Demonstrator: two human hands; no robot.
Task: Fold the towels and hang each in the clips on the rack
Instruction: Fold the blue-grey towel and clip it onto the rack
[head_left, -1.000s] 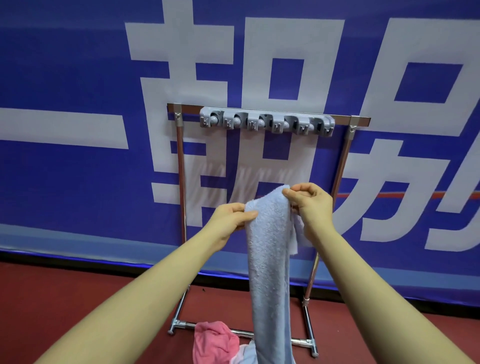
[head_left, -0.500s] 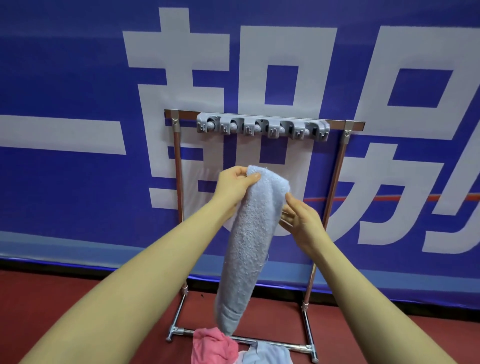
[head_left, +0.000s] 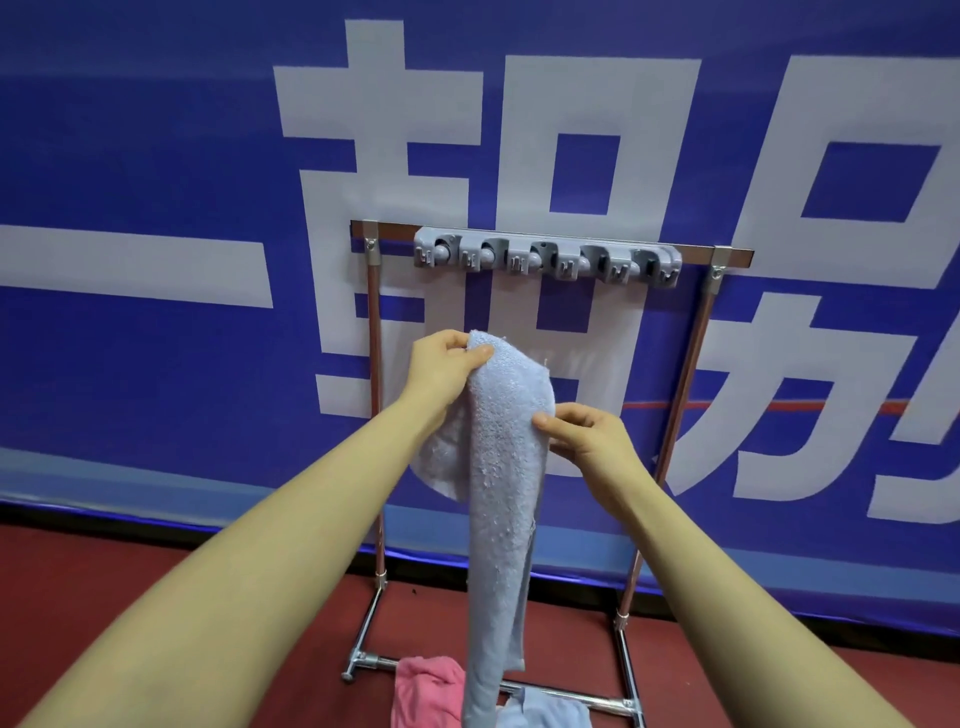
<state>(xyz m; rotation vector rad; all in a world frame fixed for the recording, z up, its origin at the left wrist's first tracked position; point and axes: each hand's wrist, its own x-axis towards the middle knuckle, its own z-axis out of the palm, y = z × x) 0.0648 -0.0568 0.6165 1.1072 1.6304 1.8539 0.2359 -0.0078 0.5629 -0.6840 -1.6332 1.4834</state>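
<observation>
A: What are the fingers doing?

B: The left hand (head_left: 441, 371) has thumb and fingers closed on the top corner of the pale blue terry-cloth towel (head_left: 501, 467). The right hand (head_left: 584, 441) pinches the towel's right edge lower down, fingertips pressed into the cloth.

A: And where is the towel?

B: In the air between both hands, in front of the chrome tube rack (head_left: 691, 364) and below the grey plastic strip of clips (head_left: 545, 257), apart from it. It hangs as a long narrow band down towards the rack's base.

A: How will it handle?

B: Soft and limp, light I'd judge, with a nap that grips the skin. It sags wherever unsupported, so hold the bunched top fold, both layers together, and feed that thick part into a clip.

A: Anything else below?

B: A crumpled pink cloth (head_left: 426, 691) and another light blue cloth (head_left: 545, 712) lie at the base.
</observation>
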